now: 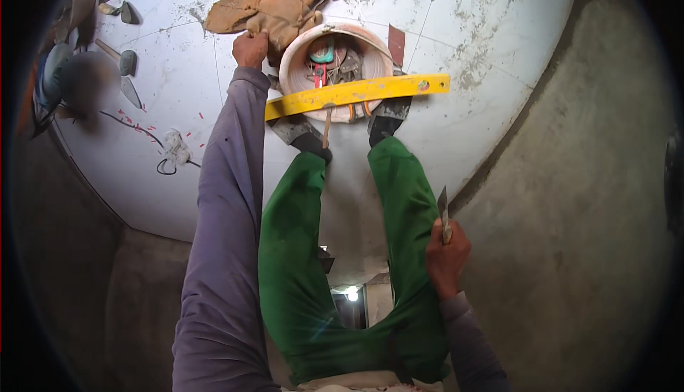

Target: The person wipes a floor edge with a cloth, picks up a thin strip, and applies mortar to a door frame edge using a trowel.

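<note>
My left hand point(251, 50) is closed at the lower edge of a crumpled brown cloth point(274, 9), gripping it. The cloth lies behind a round, stained bucket point(293, 61). In my right hand point(447, 257), beside my right knee, is a small knife point(444, 210) with its pointed blade facing up and away. A yellow spirit level point(342, 95) rests across the near side of the bucket, between my feet. Inside the bucket are a teal tool point(322, 51), red-handled pliers point(320, 75) and other tools, partly hidden by one another.
At the far left is another person point(89, 86), near trowels point(130, 93) and wooden-handled tools point(127, 62). A black cable point(135, 126) and a white crumpled bundle point(176, 148) lie among small red pieces. A reddish flat piece point(397, 44) is beside the bucket. The white floor panels point(491, 50) end at a grey surface point(570, 200).
</note>
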`<state>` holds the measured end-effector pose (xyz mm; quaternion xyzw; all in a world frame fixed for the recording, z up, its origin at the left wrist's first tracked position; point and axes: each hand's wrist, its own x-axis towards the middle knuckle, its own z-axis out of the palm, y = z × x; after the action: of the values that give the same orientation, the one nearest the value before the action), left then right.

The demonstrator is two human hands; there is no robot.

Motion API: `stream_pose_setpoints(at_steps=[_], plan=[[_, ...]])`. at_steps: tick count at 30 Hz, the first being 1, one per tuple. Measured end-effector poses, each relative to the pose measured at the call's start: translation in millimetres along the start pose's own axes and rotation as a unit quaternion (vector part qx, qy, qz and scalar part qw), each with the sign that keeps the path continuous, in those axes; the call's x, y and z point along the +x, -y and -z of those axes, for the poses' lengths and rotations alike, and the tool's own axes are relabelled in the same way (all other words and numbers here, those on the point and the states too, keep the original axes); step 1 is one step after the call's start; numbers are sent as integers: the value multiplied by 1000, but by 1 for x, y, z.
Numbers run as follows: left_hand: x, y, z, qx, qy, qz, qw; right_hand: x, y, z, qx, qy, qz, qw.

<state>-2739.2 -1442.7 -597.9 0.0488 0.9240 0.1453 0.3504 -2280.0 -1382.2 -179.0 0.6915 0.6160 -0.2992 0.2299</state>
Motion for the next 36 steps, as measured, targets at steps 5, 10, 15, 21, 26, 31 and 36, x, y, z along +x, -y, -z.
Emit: stream_pose_setpoints(at_steps=[5,10,15,21,26,31,36], plan=[[-101,-71,104,-182,-97,-86,975,-10,1,-1,-9,-18,59,998],[-255,-162,246,-369,-66,-163,912,-29,1,5,-11,-18,68,997],[-391,-234,385,-458,-29,-194,867,-54,-1,31,60,-25,83,994],[-545,-247,508,-584,-35,-176,791,-75,22,120,158,-39,163,973],[-675,-189,546,-623,-141,-160,753,-57,28,179,131,34,240,961],[-798,-78,550,-602,-285,-98,740,-28,-39,193,-55,94,294,950],[-866,-11,543,-490,-485,-114,715,-28,-118,194,8,107,247,963]])
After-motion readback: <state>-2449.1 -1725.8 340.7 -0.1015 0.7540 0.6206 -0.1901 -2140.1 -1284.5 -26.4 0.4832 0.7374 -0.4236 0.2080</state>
